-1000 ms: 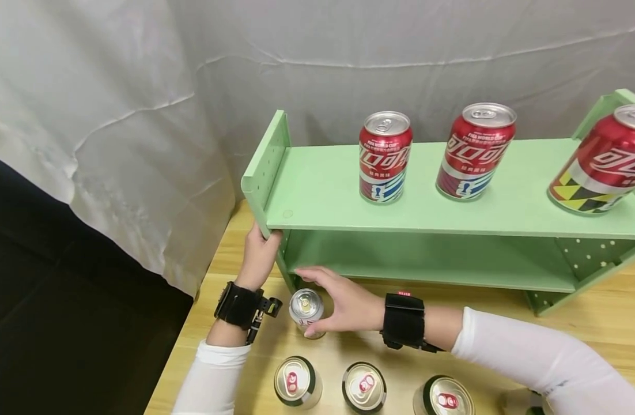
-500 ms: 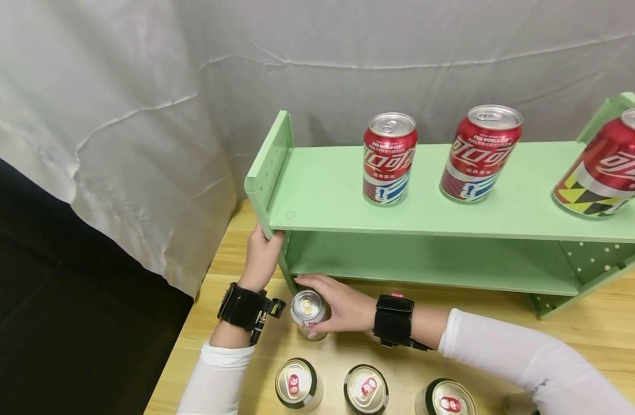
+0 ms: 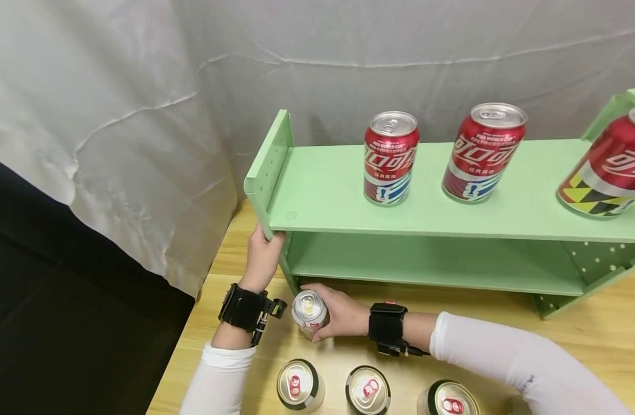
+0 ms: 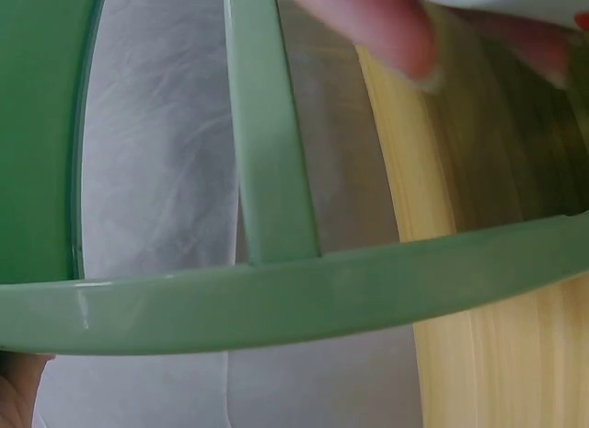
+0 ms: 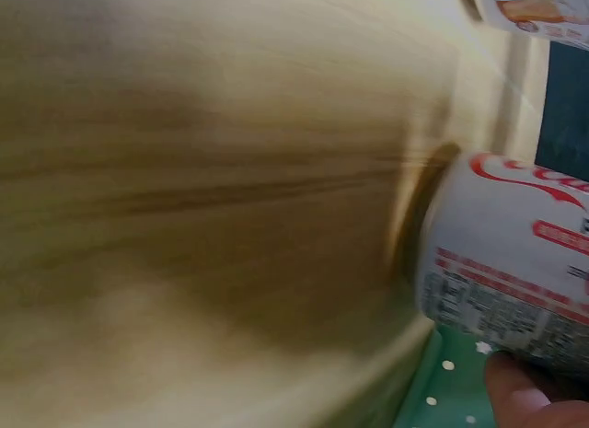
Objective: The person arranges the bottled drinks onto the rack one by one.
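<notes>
A silver-white soda can [image 3: 308, 311] with red lettering stands below the left end of the green shelf rack [image 3: 328, 190]. My right hand [image 3: 343, 311] curls round it from the right, thumb in front and fingers behind. In the right wrist view the can [image 5: 515, 253] shows its printed side, with one fingertip [image 5: 515, 391] near it; whether its base touches the table I cannot tell. My left hand [image 3: 263, 256] grips the rack's left side panel under the upper board; most of its fingers are hidden. The left wrist view shows the panel's green edge [image 4: 276, 304].
Three red cola cans stand on the upper board: a left one [image 3: 391, 158], a middle one [image 3: 483, 153] and a right one [image 3: 610, 167]. Along the table's front are gold-topped cans [image 3: 299, 385]. Grey cloth [image 3: 141, 86] hangs behind, with black cloth [image 3: 63, 300] at left.
My right hand has moved left and closed round the silver-white can, which has shifted very slightly. My left hand keeps its hold on the panel. The head view has shifted a little.
</notes>
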The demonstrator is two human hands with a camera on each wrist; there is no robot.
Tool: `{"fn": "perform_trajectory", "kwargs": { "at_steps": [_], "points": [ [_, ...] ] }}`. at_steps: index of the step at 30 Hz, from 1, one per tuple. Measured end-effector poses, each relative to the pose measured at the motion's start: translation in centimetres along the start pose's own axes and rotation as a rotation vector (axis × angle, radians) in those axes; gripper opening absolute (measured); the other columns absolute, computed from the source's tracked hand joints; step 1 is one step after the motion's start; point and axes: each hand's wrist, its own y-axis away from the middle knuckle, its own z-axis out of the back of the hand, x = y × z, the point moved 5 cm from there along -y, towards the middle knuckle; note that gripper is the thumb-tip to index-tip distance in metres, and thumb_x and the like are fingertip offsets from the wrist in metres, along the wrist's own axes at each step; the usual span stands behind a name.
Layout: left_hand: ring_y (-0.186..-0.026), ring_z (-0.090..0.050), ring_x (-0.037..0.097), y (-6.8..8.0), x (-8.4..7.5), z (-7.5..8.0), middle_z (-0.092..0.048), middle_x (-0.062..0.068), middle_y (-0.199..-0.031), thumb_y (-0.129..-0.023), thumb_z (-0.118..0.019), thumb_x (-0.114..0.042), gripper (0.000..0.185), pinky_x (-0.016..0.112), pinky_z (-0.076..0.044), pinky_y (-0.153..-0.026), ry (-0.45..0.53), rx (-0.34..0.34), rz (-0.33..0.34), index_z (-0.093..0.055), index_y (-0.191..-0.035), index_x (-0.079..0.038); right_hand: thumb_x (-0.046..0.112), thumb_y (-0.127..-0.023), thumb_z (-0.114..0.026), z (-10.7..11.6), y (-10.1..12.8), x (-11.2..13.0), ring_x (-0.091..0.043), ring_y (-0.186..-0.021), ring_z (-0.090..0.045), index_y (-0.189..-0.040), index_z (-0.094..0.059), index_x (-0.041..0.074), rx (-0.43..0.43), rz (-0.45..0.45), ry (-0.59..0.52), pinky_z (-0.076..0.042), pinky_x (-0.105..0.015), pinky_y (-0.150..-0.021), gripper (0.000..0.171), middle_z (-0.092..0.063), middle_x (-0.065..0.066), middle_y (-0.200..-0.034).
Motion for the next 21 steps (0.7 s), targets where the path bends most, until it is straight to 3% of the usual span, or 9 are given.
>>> {"fn": "perform_trajectory", "kwargs": {
  "at_steps": [7,14,21],
  "points": [
    [-0.102,-0.054,0.025,-0.12,0.22,-0.19,-0.058,0.016,-0.118,-0.092,-0.047,-0.011,0.033,0.042,-0.045,-0.090,-0.008,-0.046,0.021,-0.051,-0.125,-0.006,0.014,-0.057,-0.089,-0.58,-0.39,-0.66,-0.023,-0.109,-0.058,-0.131,-0.042,0.009,-0.030,-0.027,-0.044,-0.044,-0.034,-0.096,0.088,-0.060,-0.008,-0.119],
    [-0.102,-0.054,0.025,-0.05,0.10,-0.01,-0.058,0.016,-0.119,-0.093,-0.047,-0.011,0.034,0.041,-0.045,-0.089,-0.007,-0.032,0.010,-0.051,-0.126,-0.006,0.012,-0.059,-0.086,-0.64,-0.26,-0.77,-0.017,-0.103,-0.060,-0.128,-0.044,0.012,-0.040,-0.052,-0.058,-0.046,-0.029,-0.091,0.081,-0.062,-0.004,-0.114],
    [-0.101,-0.054,0.024,0.00,-0.13,-0.10,-0.058,0.016,-0.122,-0.093,-0.047,-0.011,0.036,0.041,-0.046,-0.088,-0.021,-0.022,-0.003,-0.049,-0.129,-0.007,0.014,-0.060,-0.085,-0.17,0.36,-0.77,-0.019,-0.105,-0.060,-0.128,-0.044,0.012,-0.050,-0.040,-0.050,-0.047,-0.031,-0.092,0.080,-0.062,-0.005,-0.115]
  ]
}}
